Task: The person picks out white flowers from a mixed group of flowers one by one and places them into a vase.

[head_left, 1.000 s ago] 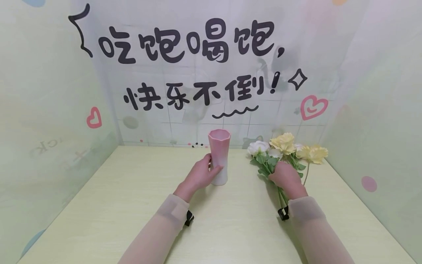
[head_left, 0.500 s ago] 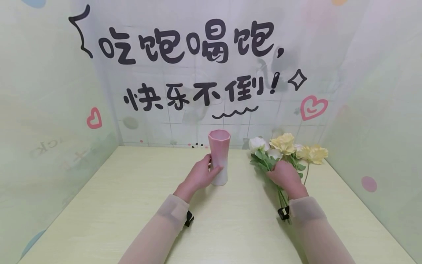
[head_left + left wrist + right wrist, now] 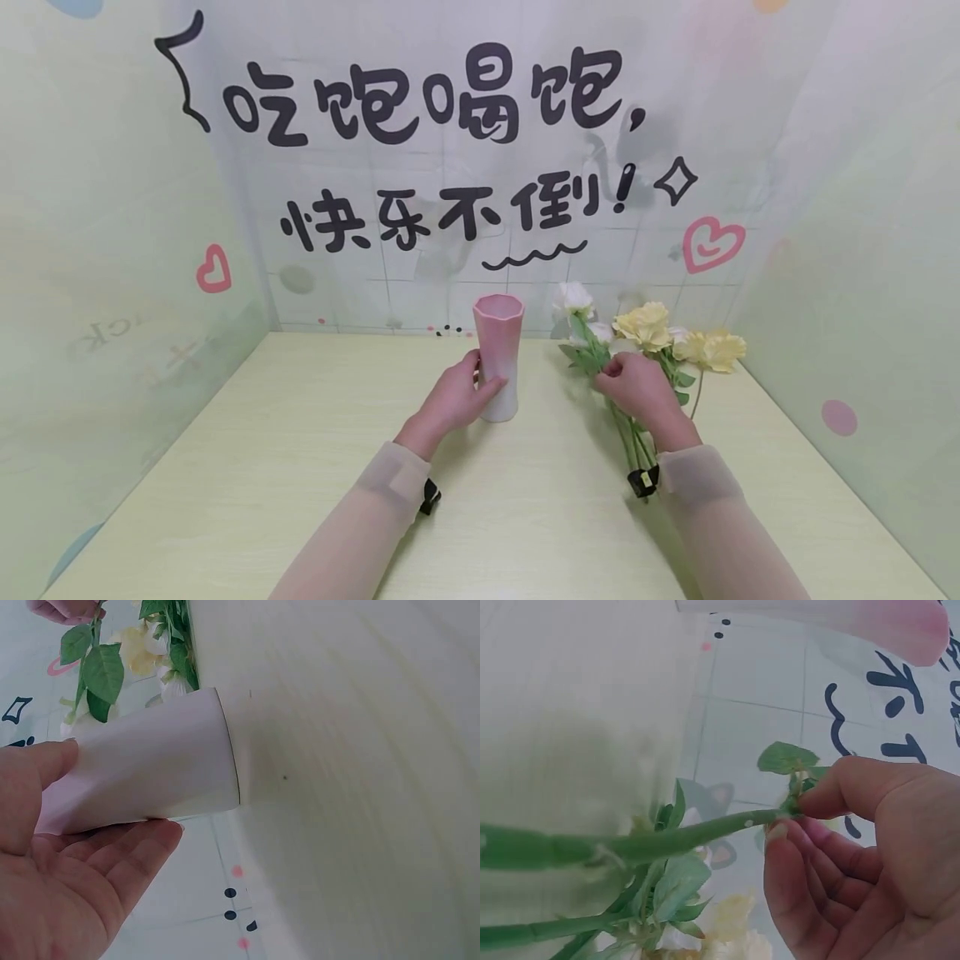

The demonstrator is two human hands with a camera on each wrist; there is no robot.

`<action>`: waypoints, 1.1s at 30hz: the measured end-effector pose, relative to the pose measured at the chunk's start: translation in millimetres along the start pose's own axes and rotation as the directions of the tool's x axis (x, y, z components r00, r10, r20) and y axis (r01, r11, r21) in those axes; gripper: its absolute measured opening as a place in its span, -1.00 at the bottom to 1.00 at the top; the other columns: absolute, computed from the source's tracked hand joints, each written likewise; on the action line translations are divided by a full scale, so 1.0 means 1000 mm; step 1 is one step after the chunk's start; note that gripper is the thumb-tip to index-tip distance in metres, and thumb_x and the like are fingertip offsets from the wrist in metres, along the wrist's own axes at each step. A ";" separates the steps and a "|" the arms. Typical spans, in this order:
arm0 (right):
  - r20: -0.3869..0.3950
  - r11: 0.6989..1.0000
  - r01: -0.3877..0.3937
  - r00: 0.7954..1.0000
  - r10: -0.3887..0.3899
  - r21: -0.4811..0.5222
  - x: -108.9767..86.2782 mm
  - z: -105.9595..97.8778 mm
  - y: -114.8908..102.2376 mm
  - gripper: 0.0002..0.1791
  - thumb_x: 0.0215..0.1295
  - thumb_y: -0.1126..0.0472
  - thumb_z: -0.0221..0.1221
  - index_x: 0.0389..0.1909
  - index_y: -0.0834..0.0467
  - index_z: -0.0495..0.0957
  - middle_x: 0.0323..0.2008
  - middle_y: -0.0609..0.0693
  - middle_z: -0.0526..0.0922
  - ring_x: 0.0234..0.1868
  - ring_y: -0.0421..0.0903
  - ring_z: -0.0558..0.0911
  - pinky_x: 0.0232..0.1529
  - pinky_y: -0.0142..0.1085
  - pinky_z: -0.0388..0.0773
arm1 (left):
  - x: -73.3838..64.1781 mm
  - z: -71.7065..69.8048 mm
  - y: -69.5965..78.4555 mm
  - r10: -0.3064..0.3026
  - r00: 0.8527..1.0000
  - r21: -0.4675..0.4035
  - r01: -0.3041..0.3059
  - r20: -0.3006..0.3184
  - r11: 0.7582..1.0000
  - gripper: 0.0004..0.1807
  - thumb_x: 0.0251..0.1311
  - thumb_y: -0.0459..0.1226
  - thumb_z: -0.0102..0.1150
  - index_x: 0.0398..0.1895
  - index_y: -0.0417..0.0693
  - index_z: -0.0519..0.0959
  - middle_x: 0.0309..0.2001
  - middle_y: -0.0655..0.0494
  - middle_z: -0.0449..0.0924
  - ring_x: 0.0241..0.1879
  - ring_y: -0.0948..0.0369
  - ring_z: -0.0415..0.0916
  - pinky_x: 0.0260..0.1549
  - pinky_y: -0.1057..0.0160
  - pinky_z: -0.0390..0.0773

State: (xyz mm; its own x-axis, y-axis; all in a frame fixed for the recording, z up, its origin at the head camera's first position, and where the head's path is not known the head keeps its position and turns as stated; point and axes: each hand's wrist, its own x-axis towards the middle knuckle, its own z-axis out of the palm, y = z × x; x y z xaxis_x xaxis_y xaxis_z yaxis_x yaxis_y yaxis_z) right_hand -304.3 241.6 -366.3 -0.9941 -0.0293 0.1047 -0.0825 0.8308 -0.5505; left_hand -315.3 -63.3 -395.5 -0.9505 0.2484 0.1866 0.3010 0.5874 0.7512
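Observation:
A tall vase [image 3: 498, 337], pink at the top and fading to white, stands upright on the table. My left hand [image 3: 448, 400] holds its lower half, thumb in front and fingers behind, as the left wrist view [image 3: 82, 877] also shows. To the right, my right hand [image 3: 645, 390] pinches the green stem [image 3: 667, 838] of a white artificial flower [image 3: 573, 300] between thumb and index finger. This flower's head is raised above the others. Beneath and behind the right hand lie yellow flowers [image 3: 645, 325] and more white blooms with leafy stems.
The pale wood-look table [image 3: 300, 500] is closed in by printed curtains at the back and sides. Black lettering and a pink heart [image 3: 714, 244] mark the back curtain [image 3: 420, 292]. A black strap piece [image 3: 642, 482] shows at the right wrist.
My right hand has shifted slightly left and up, lifting a white flower away from the bunch, its head rising. The left hand and vase have stayed in place.

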 end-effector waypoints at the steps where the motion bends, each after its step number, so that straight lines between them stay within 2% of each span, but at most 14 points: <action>1: -0.011 1.000 0.003 1.000 -0.002 0.016 0.000 0.000 -0.001 -0.70 0.46 0.09 0.26 -0.04 0.26 0.68 -0.13 0.19 0.78 -0.22 0.03 0.68 -0.22 -0.13 0.67 | 0.000 0.000 0.000 0.000 1.000 0.000 0.000 0.000 1.000 -0.26 0.62 -0.05 0.22 0.65 -0.25 0.27 0.59 -0.20 0.45 0.54 -0.17 0.48 0.50 -0.20 0.55; 6: -0.075 0.998 0.030 0.997 -0.025 0.057 -0.002 -0.004 -0.009 -0.69 0.49 0.08 0.22 0.01 0.24 0.68 -0.04 0.21 0.80 -0.10 0.09 0.74 -0.09 -0.05 0.73 | 0.000 0.000 0.000 -0.009 1.000 -0.006 0.009 -0.001 1.000 -0.27 0.62 -0.05 0.23 0.65 -0.24 0.28 0.60 -0.19 0.44 0.55 -0.17 0.48 0.50 -0.19 0.54; 13: -0.162 0.993 0.087 0.984 -0.074 0.073 -0.005 -0.008 -0.017 -0.73 0.49 0.10 0.19 -0.04 0.20 0.69 -0.11 0.17 0.81 -0.13 0.08 0.74 -0.17 -0.14 0.69 | -0.001 0.000 0.000 -0.005 1.000 -0.012 0.004 -0.002 1.000 -0.27 0.62 -0.06 0.23 0.64 -0.25 0.29 0.59 -0.20 0.45 0.54 -0.18 0.49 0.49 -0.19 0.55; 19: -0.180 0.988 0.097 0.981 -0.074 0.119 -0.010 -0.012 -0.024 -0.73 0.47 0.10 0.17 0.00 0.19 0.67 -0.13 0.13 0.79 -0.16 0.04 0.72 -0.22 -0.24 0.63 | -0.001 -0.001 0.000 0.005 1.000 -0.013 -0.005 -0.002 1.000 -0.27 0.62 -0.06 0.23 0.64 -0.26 0.28 0.59 -0.21 0.45 0.55 -0.18 0.48 0.50 -0.20 0.54; 33: -0.234 0.980 0.137 0.967 -0.101 0.146 -0.016 -0.015 -0.034 -0.70 0.50 0.10 0.17 0.06 0.18 0.67 -0.06 0.14 0.80 -0.03 0.07 0.75 -0.06 -0.16 0.68 | -0.001 0.000 0.001 0.007 1.000 0.001 -0.007 -0.002 1.000 -0.27 0.63 -0.05 0.21 0.64 -0.28 0.27 0.58 -0.22 0.46 0.54 -0.18 0.48 0.50 -0.20 0.54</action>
State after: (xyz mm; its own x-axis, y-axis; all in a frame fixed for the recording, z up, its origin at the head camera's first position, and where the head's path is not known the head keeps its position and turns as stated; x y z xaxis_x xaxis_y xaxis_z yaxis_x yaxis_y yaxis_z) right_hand -284.3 222.5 -336.6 -0.9364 0.0179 0.3504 -0.2276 0.7289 -0.6457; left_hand -314.2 -62.9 -395.0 -0.9485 0.2511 0.1933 0.3079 0.5868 0.7489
